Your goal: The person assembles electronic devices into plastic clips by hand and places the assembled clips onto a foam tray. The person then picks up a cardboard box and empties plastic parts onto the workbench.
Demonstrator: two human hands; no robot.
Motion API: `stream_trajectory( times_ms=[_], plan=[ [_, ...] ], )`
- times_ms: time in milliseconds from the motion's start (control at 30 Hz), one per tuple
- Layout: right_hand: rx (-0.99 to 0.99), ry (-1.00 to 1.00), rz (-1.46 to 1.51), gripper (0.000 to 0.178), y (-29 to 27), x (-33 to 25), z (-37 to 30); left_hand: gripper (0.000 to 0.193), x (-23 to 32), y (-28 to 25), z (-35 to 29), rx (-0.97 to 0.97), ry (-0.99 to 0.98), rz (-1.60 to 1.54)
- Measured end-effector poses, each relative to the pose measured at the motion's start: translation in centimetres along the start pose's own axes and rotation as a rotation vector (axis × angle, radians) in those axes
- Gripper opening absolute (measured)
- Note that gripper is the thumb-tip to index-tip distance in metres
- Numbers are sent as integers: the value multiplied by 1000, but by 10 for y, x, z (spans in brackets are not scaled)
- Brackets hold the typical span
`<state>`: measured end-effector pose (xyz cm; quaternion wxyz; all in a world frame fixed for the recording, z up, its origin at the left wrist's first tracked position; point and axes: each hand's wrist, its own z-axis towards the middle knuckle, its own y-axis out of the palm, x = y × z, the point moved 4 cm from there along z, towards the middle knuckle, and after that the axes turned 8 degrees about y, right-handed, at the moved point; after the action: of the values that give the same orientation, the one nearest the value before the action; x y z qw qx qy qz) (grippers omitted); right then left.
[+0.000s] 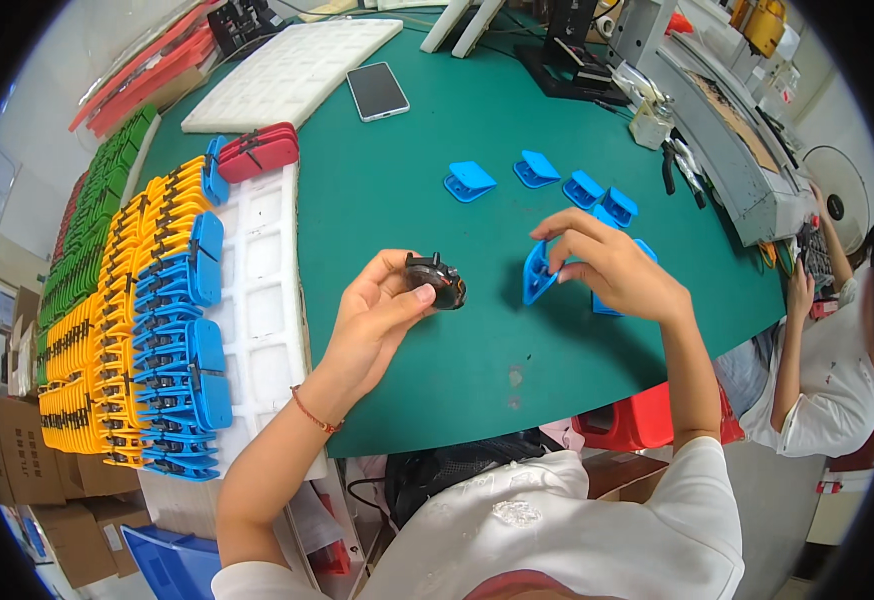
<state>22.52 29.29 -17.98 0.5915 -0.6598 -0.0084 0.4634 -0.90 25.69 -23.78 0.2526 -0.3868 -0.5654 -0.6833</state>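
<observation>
Between the thumb and fingers of my left hand [382, 310] is a small round black part [439, 282] with a dark glossy face. My right hand [612, 262] pinches a blue plastic clip piece [535, 274], tilted on edge above the green table mat. The two hands are apart, with bare mat between them. Beyond my right hand lie several more blue clip pieces, among them a wedge-shaped one [470, 181] and another [536, 169] farther right. Some blue pieces are partly hidden behind my right hand.
White foam trays at left hold rows of blue [207, 260], yellow [67, 350] and green clips [97, 190], plus red ones [259, 152]. A phone [378, 91] lies at the back. Pliers [685, 170] and a machine [732, 140] stand right. A co-worker [817, 370] sits far right.
</observation>
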Motion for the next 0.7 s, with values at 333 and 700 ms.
stream_trajectory(
  times_ms=[333, 700],
  plan=[
    [386, -264, 237, 48, -3, -16, -13, 22, 2, 12, -1, 26, 134, 155],
    [583, -189, 581, 21, 31, -36, 1, 25, -4, 10, -6, 11, 94, 186]
  ],
)
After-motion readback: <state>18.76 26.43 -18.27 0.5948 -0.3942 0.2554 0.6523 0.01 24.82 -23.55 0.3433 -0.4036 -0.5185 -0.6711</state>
